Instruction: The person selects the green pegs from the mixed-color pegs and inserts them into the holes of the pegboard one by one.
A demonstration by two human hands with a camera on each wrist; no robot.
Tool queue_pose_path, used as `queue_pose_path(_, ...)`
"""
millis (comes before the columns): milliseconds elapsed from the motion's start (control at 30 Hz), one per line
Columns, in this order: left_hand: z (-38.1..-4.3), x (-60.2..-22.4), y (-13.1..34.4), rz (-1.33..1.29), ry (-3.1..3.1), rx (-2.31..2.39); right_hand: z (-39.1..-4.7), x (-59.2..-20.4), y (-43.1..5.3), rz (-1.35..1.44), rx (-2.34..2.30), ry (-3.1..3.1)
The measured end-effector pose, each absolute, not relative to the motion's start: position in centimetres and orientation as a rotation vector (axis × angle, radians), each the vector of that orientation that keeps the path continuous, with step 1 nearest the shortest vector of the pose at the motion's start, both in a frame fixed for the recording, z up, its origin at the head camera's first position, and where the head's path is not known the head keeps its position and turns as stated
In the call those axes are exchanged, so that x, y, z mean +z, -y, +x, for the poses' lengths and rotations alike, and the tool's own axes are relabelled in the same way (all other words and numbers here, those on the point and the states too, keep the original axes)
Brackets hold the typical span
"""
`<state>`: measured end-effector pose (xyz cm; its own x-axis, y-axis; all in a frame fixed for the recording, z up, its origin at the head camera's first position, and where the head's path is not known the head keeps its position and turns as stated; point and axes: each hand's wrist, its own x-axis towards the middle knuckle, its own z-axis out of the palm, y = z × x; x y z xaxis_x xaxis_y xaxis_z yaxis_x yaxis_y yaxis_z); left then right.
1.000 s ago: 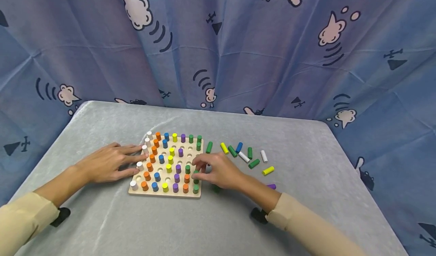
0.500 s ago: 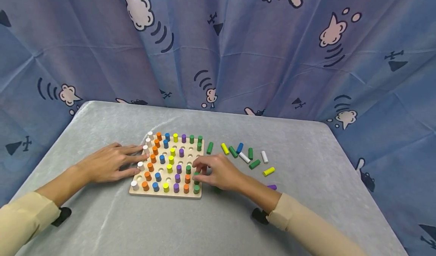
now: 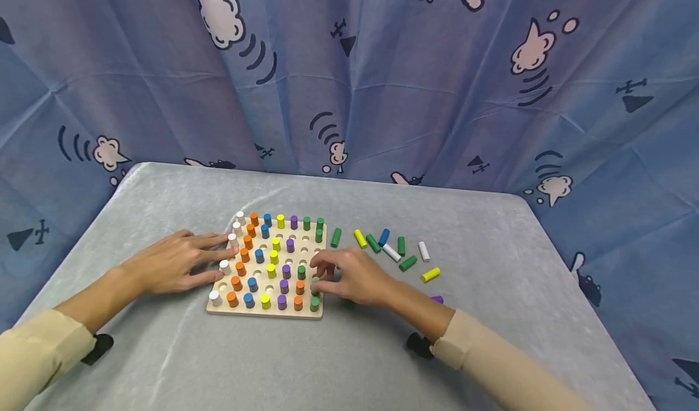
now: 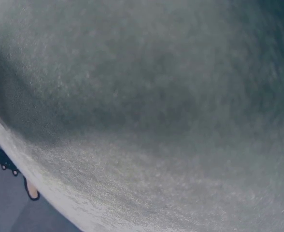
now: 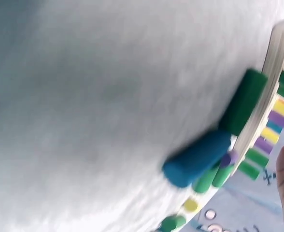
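Observation:
A pale wooden pegboard (image 3: 262, 312) bears columns of white, orange, blue, yellow, purple and green pegs, with some bare holes among them. My left hand (image 3: 166, 262) lies at its left side, fingers extended and fingertips at the white pegs (image 3: 232, 240). At the right edge, my right hand (image 3: 355, 276) has thumb and curled fingers about a green peg (image 3: 315, 292) standing in the last column. The thumb partly covers that peg. In the right wrist view, only some fingers (image 5: 283, 166) show at the right border, beyond the board's edge (image 5: 270, 82).
Loose pegs lie right of the board, among them a green peg (image 3: 335, 237), a blue peg (image 3: 384, 236), a white peg (image 3: 423, 251) and a yellow peg (image 3: 430, 274). A purple peg (image 3: 437, 300) is partly behind the right forearm. A patterned curtain (image 3: 349, 83) hangs behind the grey-covered table (image 3: 262, 362).
My right hand has shifted very slightly right, its fingers still about the green peg. The left hand has stayed in place.

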<state>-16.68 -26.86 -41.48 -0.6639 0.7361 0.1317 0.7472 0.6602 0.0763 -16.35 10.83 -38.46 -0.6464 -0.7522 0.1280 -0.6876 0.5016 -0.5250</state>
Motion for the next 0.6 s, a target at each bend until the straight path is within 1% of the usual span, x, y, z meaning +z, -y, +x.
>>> queue_pose_path(167,-16.7,-41.5,26.8,-1.244,2.778,-0.194,-17.2,-38.1,-13.1,-1.196,-0.841,-2.686)
queue_pose_path(400,-16.8,-41.5,26.8,-1.249,2.767,-0.203,-18.7,-38.2,-17.8,-1.029,-0.814,-2.759)
queue_pose_path(600,-16.7,-41.5,26.8,-1.25,2.762,-0.215,-19.0,-38.1,-21.7,-0.887,-0.807,-2.748)
